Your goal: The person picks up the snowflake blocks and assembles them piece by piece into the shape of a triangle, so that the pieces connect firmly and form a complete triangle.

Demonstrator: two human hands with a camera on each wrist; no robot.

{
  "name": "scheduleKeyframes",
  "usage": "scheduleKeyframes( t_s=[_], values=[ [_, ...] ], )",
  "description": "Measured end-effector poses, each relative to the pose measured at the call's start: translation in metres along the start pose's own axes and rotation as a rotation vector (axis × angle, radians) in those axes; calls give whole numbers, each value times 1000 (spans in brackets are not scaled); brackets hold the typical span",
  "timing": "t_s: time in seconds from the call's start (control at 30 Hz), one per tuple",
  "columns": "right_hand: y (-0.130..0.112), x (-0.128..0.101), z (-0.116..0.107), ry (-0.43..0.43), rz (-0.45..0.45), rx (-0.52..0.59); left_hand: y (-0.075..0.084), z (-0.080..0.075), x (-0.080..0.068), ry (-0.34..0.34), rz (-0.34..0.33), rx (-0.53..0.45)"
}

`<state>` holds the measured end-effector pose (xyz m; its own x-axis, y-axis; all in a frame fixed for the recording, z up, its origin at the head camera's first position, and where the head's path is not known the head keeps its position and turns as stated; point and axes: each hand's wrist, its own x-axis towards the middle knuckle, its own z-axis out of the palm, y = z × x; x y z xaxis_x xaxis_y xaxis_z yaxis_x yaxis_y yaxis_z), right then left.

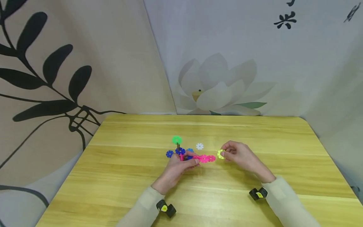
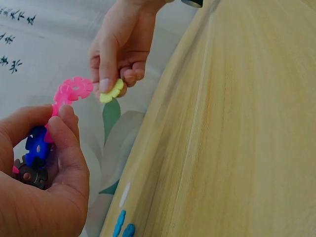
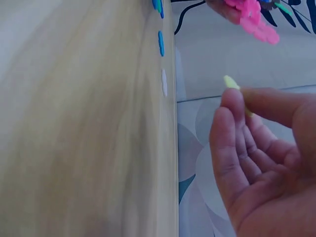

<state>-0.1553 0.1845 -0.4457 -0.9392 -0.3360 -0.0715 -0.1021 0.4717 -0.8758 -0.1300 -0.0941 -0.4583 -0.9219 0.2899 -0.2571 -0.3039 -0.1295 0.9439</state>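
My left hand (image 1: pixel 177 170) grips a joined chain of notched plastic snowflake discs. Pink discs (image 1: pixel 204 158) stick out of it to the right. A dark blue disc (image 2: pixel 37 147) and a brown disc (image 2: pixel 32 175) show inside the left fingers in the left wrist view. A green disc (image 1: pixel 177 140) stands at the far end of the brown part in the head view. Between thumb and fingertips, my right hand (image 1: pixel 241 156) pinches a yellow snowflake disc (image 1: pixel 220 154). That disc is close to the pink end, with a small gap between them.
On the wooden table (image 1: pixel 255 132) lie a white disc (image 1: pixel 199 146) and a light blue disc (image 1: pixel 190 150) just beyond the left hand. Another dark blue disc (image 1: pixel 169 154) shows left of the chain. A printed wall covering (image 1: pixel 127 63) rises behind the table's back edge.
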Motion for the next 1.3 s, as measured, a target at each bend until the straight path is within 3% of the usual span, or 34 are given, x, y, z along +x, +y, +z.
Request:
scheduleKeyframes(
  t_s=[0.23,0.63,1.3],
  values=[
    [-2,-9,3,5,-22,58,1,2,0,3,-2,8],
    [-12,-25,5,29,18,213,0,5,0,2,8,20],
    [-11,-32,16,56,-17,249,-4,9,0,19,18,13]
  ],
)
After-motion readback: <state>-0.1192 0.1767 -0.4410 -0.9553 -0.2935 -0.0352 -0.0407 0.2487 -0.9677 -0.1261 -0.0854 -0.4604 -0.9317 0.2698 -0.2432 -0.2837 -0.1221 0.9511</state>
